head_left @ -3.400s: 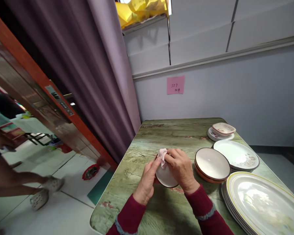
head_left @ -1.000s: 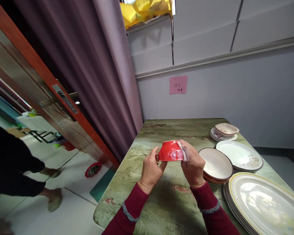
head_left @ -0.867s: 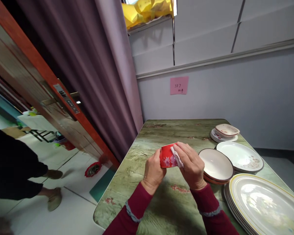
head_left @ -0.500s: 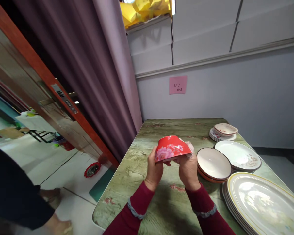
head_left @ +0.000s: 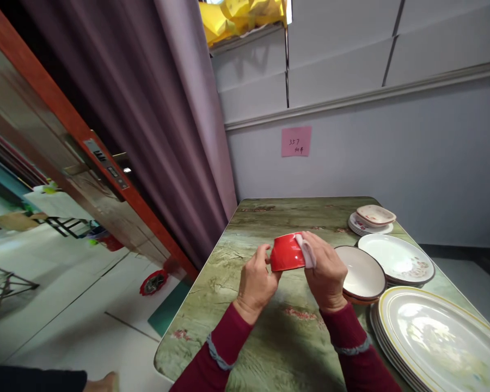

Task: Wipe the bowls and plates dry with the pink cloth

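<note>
Across the lower middle of the frame spreads a green wood-patterned table point(head_left: 265, 218). A stack of yellow-rimmed oval platters point(head_left: 441, 343) fills its lower right corner, with dark-rimmed plates point(head_left: 392, 258) above that and cream-lined bowls point(head_left: 363, 272) just beside. Near the centre, from where I stand, the left hand point(head_left: 256, 283) is half curled, gripping the left side of a bowl, while the right hand point(head_left: 326, 269) is bent firmly round a cloth. That red bowl point(head_left: 286, 252) is up off the table, slightly tilted: small, glossy, bright red, plain on the side I can see, with light glinting off it. The pale, crumpled cloth point(head_left: 307, 253) lies against its right side.
</note>
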The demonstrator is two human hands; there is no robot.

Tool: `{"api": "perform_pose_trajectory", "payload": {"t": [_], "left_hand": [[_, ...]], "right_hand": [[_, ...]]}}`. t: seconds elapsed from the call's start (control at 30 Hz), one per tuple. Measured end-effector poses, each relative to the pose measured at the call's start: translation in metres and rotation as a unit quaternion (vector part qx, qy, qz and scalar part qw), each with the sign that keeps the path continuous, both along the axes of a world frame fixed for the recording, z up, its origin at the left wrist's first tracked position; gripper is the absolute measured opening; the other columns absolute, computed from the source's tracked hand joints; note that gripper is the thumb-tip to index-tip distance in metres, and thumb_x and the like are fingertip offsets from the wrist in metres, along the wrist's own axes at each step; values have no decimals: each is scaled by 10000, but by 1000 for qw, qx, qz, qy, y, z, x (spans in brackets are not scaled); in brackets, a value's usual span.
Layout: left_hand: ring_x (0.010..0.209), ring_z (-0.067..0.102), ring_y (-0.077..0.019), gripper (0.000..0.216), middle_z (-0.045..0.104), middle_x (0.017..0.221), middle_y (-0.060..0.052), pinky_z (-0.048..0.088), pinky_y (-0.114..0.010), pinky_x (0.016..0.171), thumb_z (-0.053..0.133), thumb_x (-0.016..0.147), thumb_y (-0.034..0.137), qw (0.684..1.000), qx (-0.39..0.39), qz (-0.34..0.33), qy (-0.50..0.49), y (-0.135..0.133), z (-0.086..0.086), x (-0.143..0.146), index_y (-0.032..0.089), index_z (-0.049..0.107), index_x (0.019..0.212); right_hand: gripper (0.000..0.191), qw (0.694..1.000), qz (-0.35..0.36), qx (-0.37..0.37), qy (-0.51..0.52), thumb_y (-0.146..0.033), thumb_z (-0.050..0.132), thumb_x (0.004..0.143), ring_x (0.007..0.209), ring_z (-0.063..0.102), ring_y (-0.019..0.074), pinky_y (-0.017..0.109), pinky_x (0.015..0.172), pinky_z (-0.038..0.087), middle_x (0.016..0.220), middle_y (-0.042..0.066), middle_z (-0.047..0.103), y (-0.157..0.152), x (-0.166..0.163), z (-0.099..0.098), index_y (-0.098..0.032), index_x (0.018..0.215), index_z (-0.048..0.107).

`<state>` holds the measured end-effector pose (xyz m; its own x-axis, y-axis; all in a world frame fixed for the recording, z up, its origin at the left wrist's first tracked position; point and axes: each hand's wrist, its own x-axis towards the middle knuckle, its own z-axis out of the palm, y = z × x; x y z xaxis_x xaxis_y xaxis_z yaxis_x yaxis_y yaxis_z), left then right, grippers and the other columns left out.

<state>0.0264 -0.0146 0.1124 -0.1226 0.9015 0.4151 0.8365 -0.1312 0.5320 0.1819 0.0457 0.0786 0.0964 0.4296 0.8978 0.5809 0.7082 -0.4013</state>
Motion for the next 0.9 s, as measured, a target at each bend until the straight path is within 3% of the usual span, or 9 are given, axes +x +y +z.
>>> {"api": "perform_pose_trajectory", "payload": {"t": [0.1, 0.17, 0.23, 0.33, 0.43, 0.53, 0.73, 0.83, 0.9], "left_hand": [[770, 713, -293, 274, 722, 848, -114, 477, -345, 644, 505, 793, 55, 995, -29, 24, 94, -2, 6, 5, 176, 557, 1033], [747, 708, -299, 291, 718, 814, -122, 465, -349, 626, 457, 764, 15, 995, -29, 32, 93, -2, 8, 5, 173, 559, 987], [743, 702, -285, 220, 717, 813, -115, 469, -338, 620, 473, 795, 67, 999, -2, 20, 41, -2, 7, 3, 187, 563, 958], [561, 640, -195, 55, 651, 664, -29, 457, -268, 502, 521, 864, 240, 991, -2, -8, -133, -2, 4, 0, 216, 570, 861], [407, 547, -130, 227, 559, 576, 31, 429, -218, 369, 560, 870, 426, 934, -44, -18, -354, -1, -2, 5, 202, 597, 881], [402, 581, -150, 407, 600, 612, 9, 474, -250, 345, 660, 786, 512, 872, -59, 7, -485, 3, -7, 15, 154, 622, 976], [485, 656, -185, 385, 696, 689, -54, 506, -251, 384, 730, 709, 364, 788, -42, 55, -612, 14, -15, 22, 117, 625, 985], [562, 668, -150, 374, 732, 824, -57, 510, -214, 435, 739, 693, 301, 763, 18, 88, -640, 26, -19, 9, 149, 623, 1015], [509, 632, -128, 326, 715, 752, -46, 493, -206, 430, 709, 744, 329, 763, 21, 108, -637, 37, -23, -9, 141, 627, 997]], "right_hand": [[383, 996, -16, 47, -68, -76, 586, 908, 1106, 682, 215, 359, 1037, 510, 1190, 88, 727, -4, -3, 2, -196, 1265, 656], [381, 996, -7, 54, -65, -79, 582, 913, 1097, 686, 208, 355, 1036, 515, 1186, 84, 729, -7, -7, 3, -199, 1267, 653], [362, 998, 11, 41, -37, -103, 562, 927, 1096, 687, 209, 354, 1018, 527, 1180, 83, 730, -10, -10, 4, -205, 1261, 656], [318, 998, 49, -27, 37, -172, 520, 948, 1087, 687, 225, 375, 982, 541, 1162, 88, 732, -12, -12, 8, -208, 1225, 672], [296, 978, 97, -128, 133, -272, 536, 944, 1032, 695, 220, 344, 916, 551, 1136, 77, 734, -12, -11, 13, -218, 1194, 684], [305, 948, 146, -202, 200, -333, 575, 927, 989, 696, 197, 283, 857, 539, 1106, 59, 734, -10, -12, 14, -219, 1185, 691], [403, 914, 157, -294, 231, -387, 642, 872, 898, 708, 232, 322, 802, 547, 1039, 105, 751, -17, -40, 1, -147, 1194, 681], [375, 892, 224, -325, 220, -403, 625, 890, 869, 722, 230, 319, 768, 564, 1002, 108, 768, -22, -61, -20, -140, 1144, 709], [369, 890, 233, -322, 224, -400, 612, 899, 969, 722, 242, 327, 817, 570, 1079, 121, 761, -22, -73, -41, -146, 1142, 724]]}}
